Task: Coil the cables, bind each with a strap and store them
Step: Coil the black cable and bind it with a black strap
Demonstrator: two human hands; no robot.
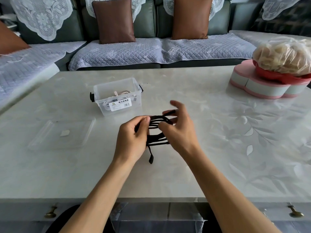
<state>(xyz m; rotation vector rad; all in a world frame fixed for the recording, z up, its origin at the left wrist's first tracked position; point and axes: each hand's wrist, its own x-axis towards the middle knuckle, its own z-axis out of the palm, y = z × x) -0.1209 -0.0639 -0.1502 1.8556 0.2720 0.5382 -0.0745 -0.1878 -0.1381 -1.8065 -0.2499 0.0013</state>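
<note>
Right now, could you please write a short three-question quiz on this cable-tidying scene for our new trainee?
1. True or false: the black cable lies loose on the table, untouched.
2. Which hand has the cable's plug end hanging beneath it? A) left hand B) right hand
3. What already lies inside the clear storage box?

Key
1. False: both hands hold its loops above the table.
2. A.
3. White cables; the box's lid lies on the table to the left.
</note>
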